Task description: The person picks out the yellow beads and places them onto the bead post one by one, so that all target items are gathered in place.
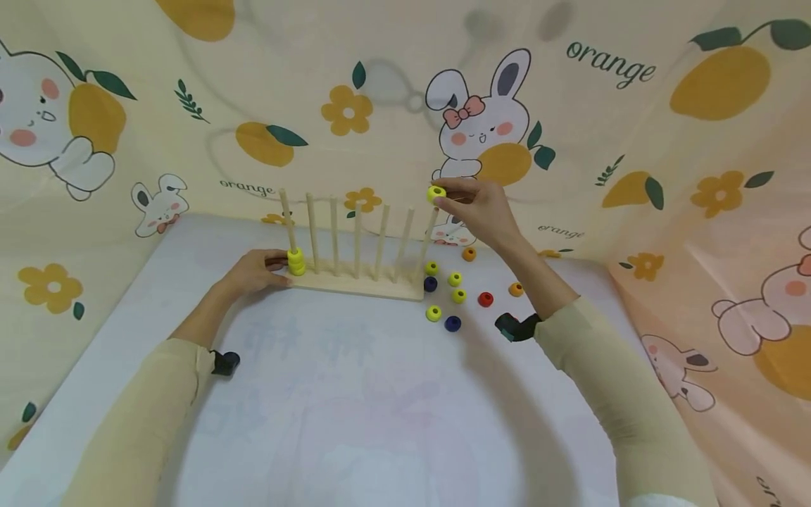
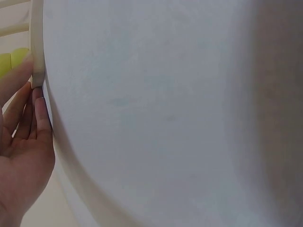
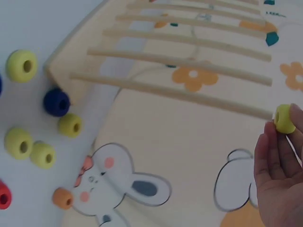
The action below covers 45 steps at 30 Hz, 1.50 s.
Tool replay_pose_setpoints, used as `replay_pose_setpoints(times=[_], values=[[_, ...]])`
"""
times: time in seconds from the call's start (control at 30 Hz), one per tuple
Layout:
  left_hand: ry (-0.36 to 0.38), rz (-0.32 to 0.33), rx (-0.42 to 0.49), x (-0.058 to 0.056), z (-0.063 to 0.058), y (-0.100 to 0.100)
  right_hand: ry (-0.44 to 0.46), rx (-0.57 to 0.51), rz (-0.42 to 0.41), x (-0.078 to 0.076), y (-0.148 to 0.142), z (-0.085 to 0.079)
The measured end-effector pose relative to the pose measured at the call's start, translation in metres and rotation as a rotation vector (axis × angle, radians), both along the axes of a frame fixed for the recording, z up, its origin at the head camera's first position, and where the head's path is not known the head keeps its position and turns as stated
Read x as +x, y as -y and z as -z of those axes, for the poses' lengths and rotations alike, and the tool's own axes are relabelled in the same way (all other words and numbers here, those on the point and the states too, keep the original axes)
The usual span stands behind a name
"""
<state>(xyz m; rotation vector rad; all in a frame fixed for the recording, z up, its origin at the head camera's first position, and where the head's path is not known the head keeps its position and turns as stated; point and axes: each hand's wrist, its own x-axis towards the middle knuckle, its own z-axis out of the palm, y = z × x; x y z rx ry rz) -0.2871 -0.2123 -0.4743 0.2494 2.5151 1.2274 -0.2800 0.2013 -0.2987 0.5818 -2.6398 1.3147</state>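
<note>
A wooden peg rack stands on the table, with a row of upright pegs along its base. My left hand holds the base's left end, thumb at the front and fingers behind. Beside that hand, a short stack of yellow beads sits at the bottom of the leftmost peg. My right hand pinches a yellow bead between thumb and fingers, right at the top of the rightmost peg. In the left wrist view, the left hand meets the corner of the base.
Loose beads lie right of the rack: several yellow ones, dark blue ones, a red one and orange ones. A patterned cloth with rabbits and oranges hangs behind the white table.
</note>
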Motion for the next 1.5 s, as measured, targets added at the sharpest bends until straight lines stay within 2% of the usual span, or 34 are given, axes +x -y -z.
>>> replay_pose_setpoints(times=[0.33,0.63,0.87,1.0,1.2,1.5], values=[[0.006,-0.003,0.007,0.001,-0.002,-0.001,-0.006,-0.06,-0.109,-0.008,0.032,-0.013],[-0.003,0.004,0.0,0.0,-0.001,0.0,0.018,-0.104,-0.157,-0.016,0.06,-0.011],[-0.016,0.02,0.026,-0.001,0.006,-0.004,-0.009,-0.061,-0.193,-0.02,0.083,-0.015],[-0.039,0.012,0.009,-0.001,0.005,0.001,-0.023,-0.042,-0.218,-0.025,0.099,-0.019],[-0.03,0.0,-0.011,-0.004,0.005,0.004,0.003,-0.065,-0.249,-0.032,0.117,-0.018],[-0.037,0.002,-0.062,-0.004,0.009,0.003,0.034,0.005,-0.285,-0.042,0.151,-0.019]])
